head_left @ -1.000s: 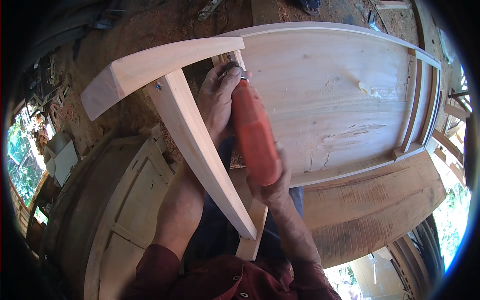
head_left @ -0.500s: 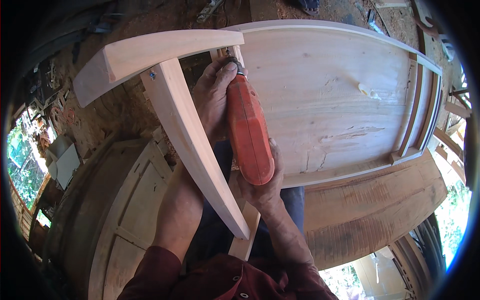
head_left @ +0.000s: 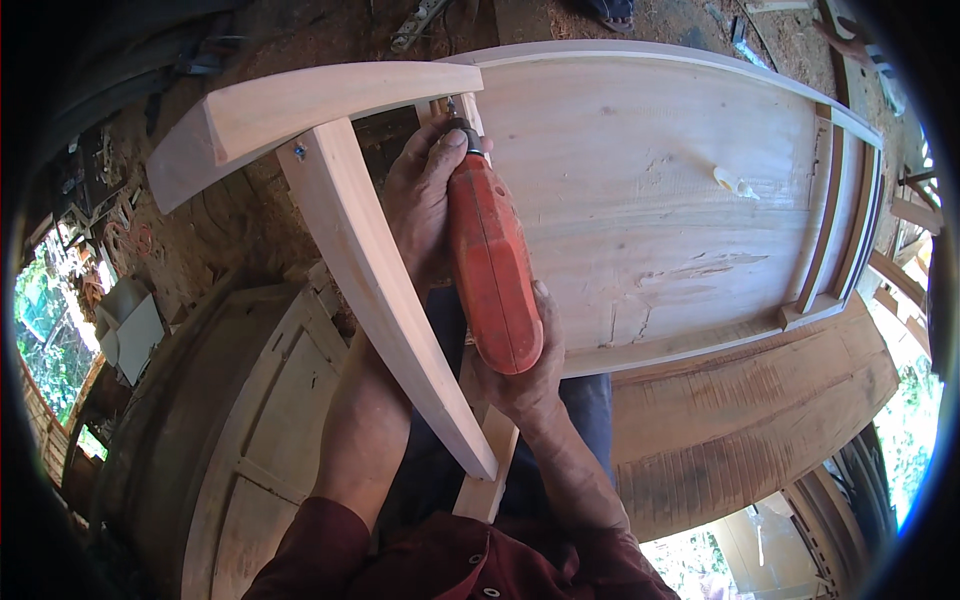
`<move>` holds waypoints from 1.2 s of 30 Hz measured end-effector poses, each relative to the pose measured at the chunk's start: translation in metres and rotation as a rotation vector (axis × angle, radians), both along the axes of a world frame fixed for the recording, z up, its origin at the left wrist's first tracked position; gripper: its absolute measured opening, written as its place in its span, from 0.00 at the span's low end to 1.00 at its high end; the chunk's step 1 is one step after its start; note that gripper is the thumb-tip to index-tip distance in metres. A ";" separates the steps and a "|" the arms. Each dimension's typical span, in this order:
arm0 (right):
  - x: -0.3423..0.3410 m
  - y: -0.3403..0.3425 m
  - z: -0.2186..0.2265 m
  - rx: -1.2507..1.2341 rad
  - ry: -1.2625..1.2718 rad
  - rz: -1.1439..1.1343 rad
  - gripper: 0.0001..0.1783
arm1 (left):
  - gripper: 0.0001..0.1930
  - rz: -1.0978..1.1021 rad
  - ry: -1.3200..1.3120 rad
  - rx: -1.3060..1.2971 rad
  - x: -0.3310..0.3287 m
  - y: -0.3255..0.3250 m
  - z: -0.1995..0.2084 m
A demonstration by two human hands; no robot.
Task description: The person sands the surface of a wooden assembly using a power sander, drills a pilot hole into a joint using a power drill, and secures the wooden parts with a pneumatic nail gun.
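Note:
A red power drill [head_left: 492, 260] lies lengthwise between my two hands, its chuck end pointing away from me. My left hand [head_left: 425, 190] is closed around the front at the dark chuck, thumb on top. My right hand [head_left: 525, 385] grips the drill's rear end from below; most of its fingers are hidden under the body. The chuck reaches a short pale wooden piece [head_left: 471, 118] under the curved wooden rail [head_left: 330, 98]; the bit's tip is hard to make out. A slanting wooden bar [head_left: 375, 270] crosses above my left forearm, with a screw near its top end.
Right of the drill lies a large framed wooden panel [head_left: 640, 180] with a pale scrap on it. Below it rests a brown curved board [head_left: 740, 430]. A panelled wooden piece [head_left: 270, 420] stands at left. Another person's foot [head_left: 617, 14] shows at the top edge.
The drill and both hands appear slightly further left, as does the wooden frame. My grip stays the same. At the upper right, what looks like another person's arm has shifted.

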State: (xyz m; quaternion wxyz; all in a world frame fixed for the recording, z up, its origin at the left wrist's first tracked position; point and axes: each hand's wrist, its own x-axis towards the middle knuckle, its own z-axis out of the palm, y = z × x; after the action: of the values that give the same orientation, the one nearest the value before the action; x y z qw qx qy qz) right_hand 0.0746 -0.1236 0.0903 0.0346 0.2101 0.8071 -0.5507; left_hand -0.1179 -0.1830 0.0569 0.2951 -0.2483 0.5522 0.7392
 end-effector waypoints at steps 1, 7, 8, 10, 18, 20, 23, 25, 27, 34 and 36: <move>-0.003 -0.001 0.001 0.041 0.048 -0.006 0.54 | 0.18 0.015 -0.014 -0.002 -0.001 0.001 0.003; -0.003 0.000 -0.004 -0.030 0.067 -0.021 0.52 | 0.18 0.032 -0.001 0.021 -0.002 0.001 -0.004; -0.005 0.000 -0.004 0.033 0.163 -0.037 0.52 | 0.18 0.030 0.002 0.021 -0.001 0.001 -0.006; -0.004 0.001 -0.002 0.010 0.131 -0.038 0.52 | 0.17 0.015 0.040 0.035 0.000 0.000 -0.008; -0.004 -0.005 -0.001 0.077 0.079 -0.044 0.52 | 0.17 0.035 0.052 0.034 -0.002 -0.002 -0.009; -0.006 -0.007 0.000 0.007 0.018 -0.031 0.53 | 0.17 -0.003 0.040 0.043 -0.004 -0.005 -0.010; -0.005 -0.009 -0.001 0.056 0.057 -0.056 0.51 | 0.16 -0.017 0.022 -0.004 -0.007 -0.007 -0.013; -0.008 -0.006 0.003 0.068 0.048 -0.048 0.50 | 0.16 -0.059 -0.004 0.012 -0.011 -0.011 -0.019; -0.008 -0.003 0.004 0.078 0.038 -0.042 0.49 | 0.15 -0.048 -0.047 0.068 -0.016 -0.012 -0.023; -0.010 -0.004 0.003 0.067 0.159 -0.057 0.48 | 0.14 -0.074 -0.124 -0.176 -0.044 -0.004 -0.027; -0.008 -0.004 0.000 0.058 0.189 -0.080 0.48 | 0.13 -0.137 -0.098 -0.251 -0.046 0.005 -0.026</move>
State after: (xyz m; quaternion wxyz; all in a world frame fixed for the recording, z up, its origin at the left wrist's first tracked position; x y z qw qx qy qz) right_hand 0.0671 -0.1275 0.0908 -0.0698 0.1901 0.8134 -0.5454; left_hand -0.1643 -0.1779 0.0307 0.3381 -0.2806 0.6408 0.6295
